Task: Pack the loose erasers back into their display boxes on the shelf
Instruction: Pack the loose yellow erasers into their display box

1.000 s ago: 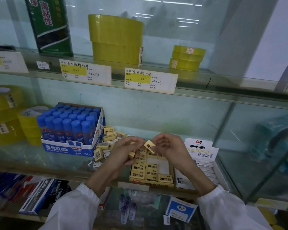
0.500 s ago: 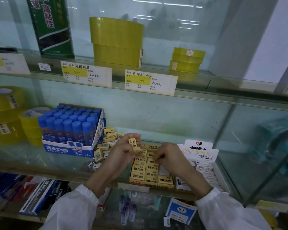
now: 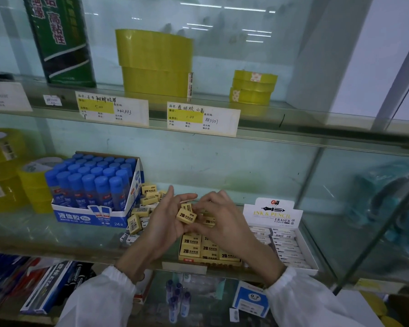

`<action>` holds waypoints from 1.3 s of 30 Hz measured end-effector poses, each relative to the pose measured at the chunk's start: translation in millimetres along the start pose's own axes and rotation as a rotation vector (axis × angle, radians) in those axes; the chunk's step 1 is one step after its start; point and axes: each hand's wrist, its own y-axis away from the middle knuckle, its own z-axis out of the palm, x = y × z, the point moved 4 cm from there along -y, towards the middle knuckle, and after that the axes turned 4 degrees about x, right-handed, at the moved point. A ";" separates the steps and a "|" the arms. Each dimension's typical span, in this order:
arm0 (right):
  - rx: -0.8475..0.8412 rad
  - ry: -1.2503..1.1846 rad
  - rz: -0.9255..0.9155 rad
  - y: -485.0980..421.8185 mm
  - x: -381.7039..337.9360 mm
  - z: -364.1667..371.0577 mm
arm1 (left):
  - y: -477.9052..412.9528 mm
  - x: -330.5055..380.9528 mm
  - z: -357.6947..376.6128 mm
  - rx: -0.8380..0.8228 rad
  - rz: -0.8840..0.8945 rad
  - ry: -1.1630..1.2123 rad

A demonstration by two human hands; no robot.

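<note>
My left hand [image 3: 163, 223] is cupped above the shelf with a few yellow 2B erasers [image 3: 186, 215] in its palm. My right hand [image 3: 224, 220] meets it from the right, fingertips and thumb pinched on the front eraser. Just below both hands sits the yellow 2B display box [image 3: 207, 252], with rows of erasers and its back part hidden by my hands. A heap of loose yellow erasers [image 3: 148, 200] lies left of it, against the glue box. A few loose white erasers [image 3: 129, 238] lie at the shelf's front. The white "Ink & Pencil" eraser box [image 3: 285, 241] stands to the right.
A blue box of glue bottles [image 3: 92, 192] stands left of the loose heap, with yellow tape rolls [image 3: 31, 182] beyond it. The upper glass shelf [image 3: 269, 135] with price labels overhangs the work area. A glass divider [image 3: 376, 232] closes the right side.
My right hand has lifted out of the yellow box and come back up to my left hand. My left hand has turned palm-up, showing the erasers it carries.
</note>
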 end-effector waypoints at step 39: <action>-0.558 -0.081 0.214 18.6 48.9 -25.3 | -1.5 -3.2 1.0 -0.022 0.052 -0.165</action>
